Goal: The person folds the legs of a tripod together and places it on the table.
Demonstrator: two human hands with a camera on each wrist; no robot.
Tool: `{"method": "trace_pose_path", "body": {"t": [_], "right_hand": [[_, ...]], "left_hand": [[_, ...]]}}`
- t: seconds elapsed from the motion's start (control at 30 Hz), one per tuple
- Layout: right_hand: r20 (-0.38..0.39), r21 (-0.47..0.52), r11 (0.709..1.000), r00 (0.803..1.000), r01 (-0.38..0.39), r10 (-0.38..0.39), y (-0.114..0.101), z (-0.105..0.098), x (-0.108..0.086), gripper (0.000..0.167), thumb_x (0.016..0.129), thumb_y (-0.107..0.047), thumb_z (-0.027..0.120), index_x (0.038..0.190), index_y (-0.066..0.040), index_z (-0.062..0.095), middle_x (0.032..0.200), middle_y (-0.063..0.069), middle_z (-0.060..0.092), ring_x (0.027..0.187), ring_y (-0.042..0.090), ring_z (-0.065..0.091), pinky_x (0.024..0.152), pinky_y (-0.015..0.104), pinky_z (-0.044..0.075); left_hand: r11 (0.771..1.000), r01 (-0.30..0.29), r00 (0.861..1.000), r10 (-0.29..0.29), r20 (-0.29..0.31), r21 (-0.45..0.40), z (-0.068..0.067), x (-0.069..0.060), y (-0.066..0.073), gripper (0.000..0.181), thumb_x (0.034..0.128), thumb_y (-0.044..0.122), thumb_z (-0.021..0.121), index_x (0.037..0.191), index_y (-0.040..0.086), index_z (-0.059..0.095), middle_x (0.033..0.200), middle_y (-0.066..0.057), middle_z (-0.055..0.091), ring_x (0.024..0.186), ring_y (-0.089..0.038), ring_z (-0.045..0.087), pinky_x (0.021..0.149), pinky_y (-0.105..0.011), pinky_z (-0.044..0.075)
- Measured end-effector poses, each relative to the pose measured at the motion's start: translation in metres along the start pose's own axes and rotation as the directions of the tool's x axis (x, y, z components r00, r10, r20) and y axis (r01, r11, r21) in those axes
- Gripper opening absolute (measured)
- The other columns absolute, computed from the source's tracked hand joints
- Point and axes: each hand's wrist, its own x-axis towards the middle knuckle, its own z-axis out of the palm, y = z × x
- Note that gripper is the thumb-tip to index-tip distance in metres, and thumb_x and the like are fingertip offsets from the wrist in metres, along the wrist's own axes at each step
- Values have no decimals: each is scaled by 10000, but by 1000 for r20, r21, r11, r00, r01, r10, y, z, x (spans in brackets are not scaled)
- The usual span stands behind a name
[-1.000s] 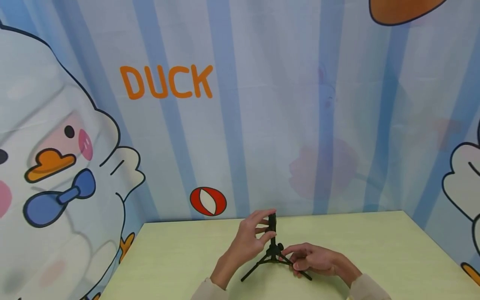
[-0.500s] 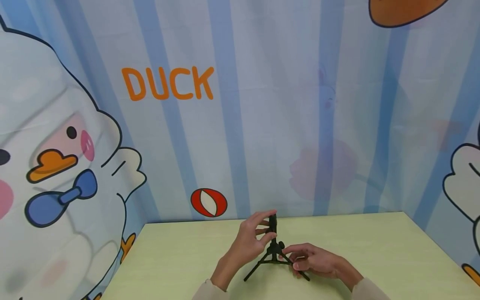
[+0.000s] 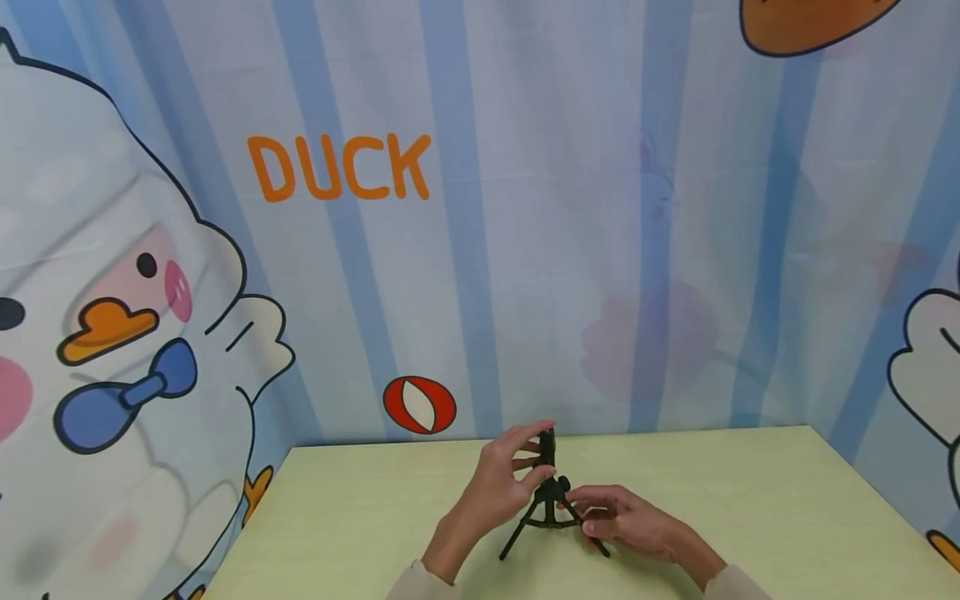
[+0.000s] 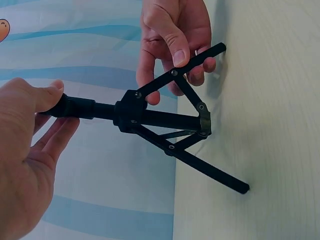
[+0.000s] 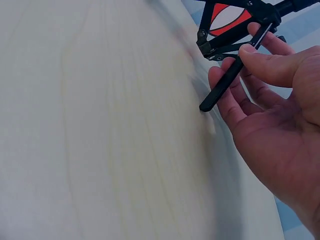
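A small black tripod [image 3: 550,492] stands upright near the table's middle, its legs partly spread. My left hand [image 3: 498,475] grips the top of its centre column between thumb and fingers. In the left wrist view, the column [image 4: 105,111], the hinged braces and two of the legs show plainly. My right hand [image 3: 633,521] pinches the right leg [image 5: 227,82], thumb on one side and fingers on the other. A round knob [image 3: 563,482] sticks out at the hub, just above the right fingertips. The third leg is mostly hidden.
The pale yellow table [image 3: 352,500] reaches back to a blue-striped curtain [image 3: 525,250] with duck pictures. Printed side curtains border the table at left and right.
The tripod's legs have drawn closer together, and the hub has risen slightly toward my left hand. Both hands keep their hold; the right has barely shifted.
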Motion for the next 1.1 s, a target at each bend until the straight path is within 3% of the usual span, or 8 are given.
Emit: {"method": "trace_pose_path", "body": {"t": [0.23, 0.47, 0.63, 0.9, 1.1], "right_hand": [[-26, -25, 997, 997, 67, -68, 2, 5, -1, 462, 1072, -17, 530, 1498, 127, 420, 1421, 198, 573, 1101, 220, 634, 904, 304, 543], [-52, -123, 991, 997, 55, -62, 0, 8, -1, 429, 1066, -33, 549, 1464, 115, 487, 1394, 275, 562, 1106, 273, 646, 892, 305, 548], [-31, -132, 991, 999, 31, -35, 3, 8, -2, 395, 1055, -13, 550, 1433, 101, 537, 1354, 261, 594, 1034, 239, 640, 871, 316, 550], [-28, -115, 992, 998, 56, -59, 6, 8, -1, 413, 1045, -17, 570, 1429, 125, 518, 1288, 320, 585, 989, 223, 638, 847, 312, 558], [-47, -119, 989, 994, 88, -95, 9, 10, 1, 440, 1048, -23, 575, 1443, 147, 482, 1344, 340, 560, 1061, 247, 653, 868, 310, 567]], "left_hand": [[1000, -16, 1000, 16, -1, 1, 1, 0, 3, 594, 969, 25, 729, 1511, 180, 542, 1342, -85, 623, 1123, -218, 678, 917, -241, 570], [1000, -11, 1000, 11, -6, -6, 0, -1, 6, 595, 969, 20, 727, 1511, 179, 541, 1339, -86, 624, 1126, -219, 678, 922, -247, 570], [1000, 6, 1000, -6, -6, -4, 0, -2, 5, 608, 969, 16, 725, 1519, 192, 534, 1350, -79, 618, 1140, -220, 672, 931, -246, 567], [1000, 3, 1000, -3, -6, 3, -1, -2, 4, 604, 975, 19, 718, 1523, 186, 529, 1351, -85, 618, 1142, -224, 671, 927, -238, 566], [1000, 10, 1000, -10, -1, 12, -1, -2, 6, 610, 976, 25, 719, 1530, 188, 524, 1358, -88, 619, 1141, -220, 674, 924, -235, 565]]}}
